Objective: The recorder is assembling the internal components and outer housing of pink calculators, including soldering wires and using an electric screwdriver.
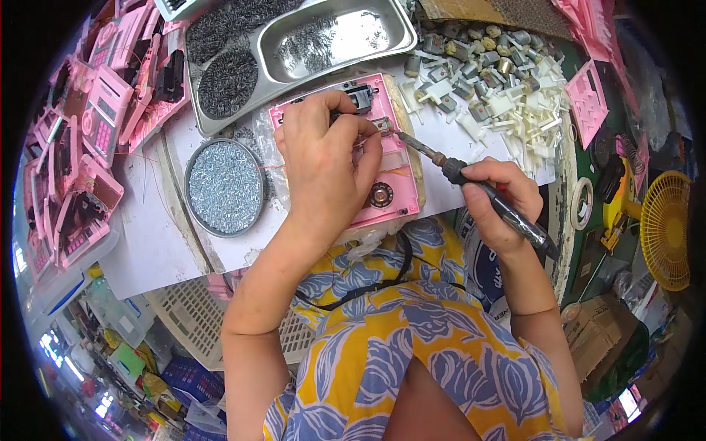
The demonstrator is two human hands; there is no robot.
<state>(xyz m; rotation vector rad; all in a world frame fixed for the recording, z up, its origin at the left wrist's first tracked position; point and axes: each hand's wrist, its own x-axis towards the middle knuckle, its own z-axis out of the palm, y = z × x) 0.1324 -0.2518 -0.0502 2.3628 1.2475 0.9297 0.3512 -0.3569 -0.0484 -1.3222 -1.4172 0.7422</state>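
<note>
In my right hand [515,180] is a soldering iron [450,167] with a black handle, its tip pointing left. The tip meets a small metal part [382,125] in an open pink plastic housing [397,158]. Over that housing lies my left hand [320,158], thumb and fingers pinched near the tip on a thin red wire, partly hidden by the fingers. A black part [360,98] sits at the housing's upper end, and a small round speaker [381,195] at its lower end. Padding and clear plastic wrap show beneath the housing.
Left of the housing stands a round dish [224,187] of small silvery pieces. Behind are metal trays [408,33] of dark springs. Small motors [478,88] and white plastic parts [544,117] pile up at right. Pink housings [110,95] crowd the left; a yellow fan [665,231] stands far right.
</note>
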